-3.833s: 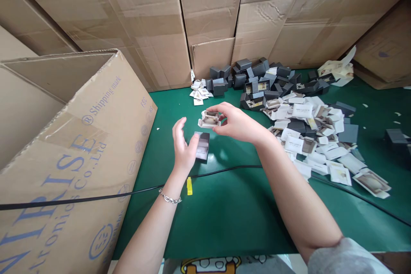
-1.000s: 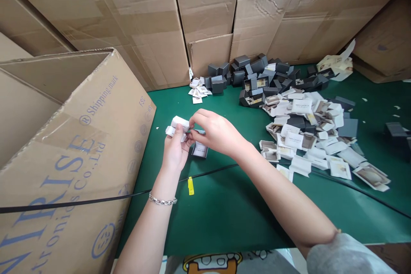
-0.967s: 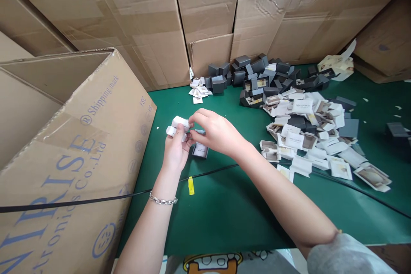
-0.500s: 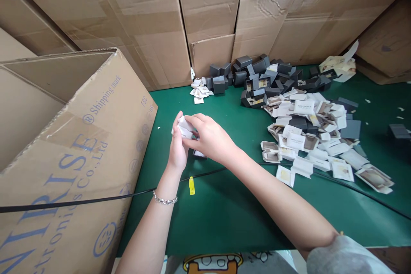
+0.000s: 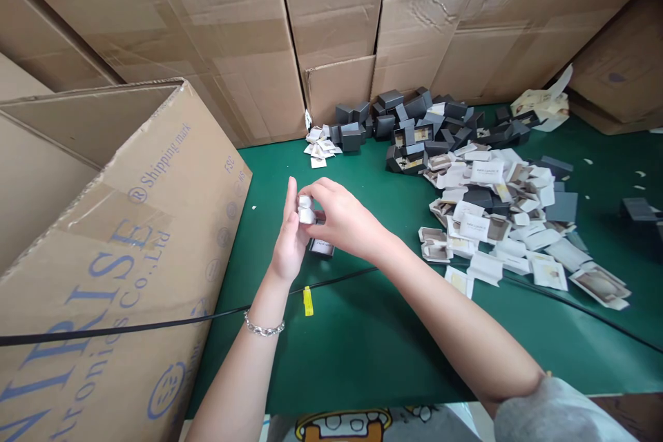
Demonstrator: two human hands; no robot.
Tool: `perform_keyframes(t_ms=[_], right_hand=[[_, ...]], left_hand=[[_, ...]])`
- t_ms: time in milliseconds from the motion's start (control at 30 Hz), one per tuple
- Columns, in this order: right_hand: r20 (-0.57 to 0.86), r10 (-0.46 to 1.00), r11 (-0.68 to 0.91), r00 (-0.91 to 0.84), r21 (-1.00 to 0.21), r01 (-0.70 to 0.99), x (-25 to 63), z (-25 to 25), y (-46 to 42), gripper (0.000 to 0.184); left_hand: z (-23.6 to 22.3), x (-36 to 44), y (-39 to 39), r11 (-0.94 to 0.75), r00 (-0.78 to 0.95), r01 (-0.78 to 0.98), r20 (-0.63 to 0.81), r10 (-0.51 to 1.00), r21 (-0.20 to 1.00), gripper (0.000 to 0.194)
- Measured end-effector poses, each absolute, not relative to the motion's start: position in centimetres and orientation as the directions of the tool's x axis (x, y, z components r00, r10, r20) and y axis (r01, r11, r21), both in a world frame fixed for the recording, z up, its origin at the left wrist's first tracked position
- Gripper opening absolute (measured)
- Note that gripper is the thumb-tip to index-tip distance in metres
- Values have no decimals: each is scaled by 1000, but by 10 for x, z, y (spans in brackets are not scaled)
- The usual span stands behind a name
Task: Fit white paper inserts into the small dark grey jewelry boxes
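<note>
A small white folded card piece [image 5: 305,210] is held up between my two hands over the green table. My left hand [image 5: 290,242] supports its left side, with straight fingers and the thumb against it. From the right, the curled fingers and thumb of my right hand [image 5: 344,217] grip the same piece and hide part of it. Just below my hands, partly covered by them, a small dark box with a white printed face [image 5: 322,247] rests on the table.
An open carton [image 5: 207,173] stands at the left. Dark small boxes [image 5: 409,131] and a heap of white card pieces [image 5: 487,221] lie on the right. A small white pile [image 5: 321,145] sits at the back. A black cable [image 5: 352,277] with a yellow tag [image 5: 308,301] crosses the table.
The white card piece has been turned and squeezed into a narrower shape and has shifted slightly right. My left thumb has moved lower, and more of the small dark box shows.
</note>
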State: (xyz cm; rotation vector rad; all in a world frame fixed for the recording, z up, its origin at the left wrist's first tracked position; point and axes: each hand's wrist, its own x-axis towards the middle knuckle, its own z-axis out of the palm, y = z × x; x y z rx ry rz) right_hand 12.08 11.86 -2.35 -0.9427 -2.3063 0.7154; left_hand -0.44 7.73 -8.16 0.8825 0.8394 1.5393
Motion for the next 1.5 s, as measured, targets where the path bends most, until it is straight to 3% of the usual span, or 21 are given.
perform_keyframes(t_ms=[167,333,400,533,700,800,900,1167,1333,1400,1500], right_hand=[[342,696,717,-631,-376,587,118,-24,117,27],[399,629,774,-667,-248,582,115,-29,116,21],[399,627,777,-669,-269,569,115,-29,116,25],[405,645,760,-648,-432,485,117,-25,117,36],[420,618,737,-665,-604,304,125,-19,119,40],[399,613,719,-682,-639,273,130,-14,119,35],[382,597,740,-705,-601,301,131,-10,116,33],[274,646,737,-712,-469,488,125,-9,110,30],[246,683,665,-688,-601,444,131,-15,121,31],[249,699,625,-670,-668,403,134,-16,123,23],[254,704,597,-663,-718,358,136,-16,123,16]], left_hand=[[-83,-8,84,-179,-224,-410,91,970,895,50],[-81,-10,88,-118,-197,-459,29,980,880,41],[-80,-10,88,-84,-168,-517,-5,986,852,40],[-78,-11,87,-28,-100,-627,-45,994,779,40],[-67,-7,83,115,-35,-789,-231,972,603,37],[-61,-3,81,171,12,-841,-299,954,513,48],[-59,-1,80,178,17,-858,-318,948,482,45],[-67,-3,83,200,12,-825,-337,942,529,33],[-73,-1,84,102,-88,-681,-219,972,725,23],[-76,1,84,44,-134,-583,-149,980,812,31],[-79,3,83,22,-147,-531,-118,982,847,40]])
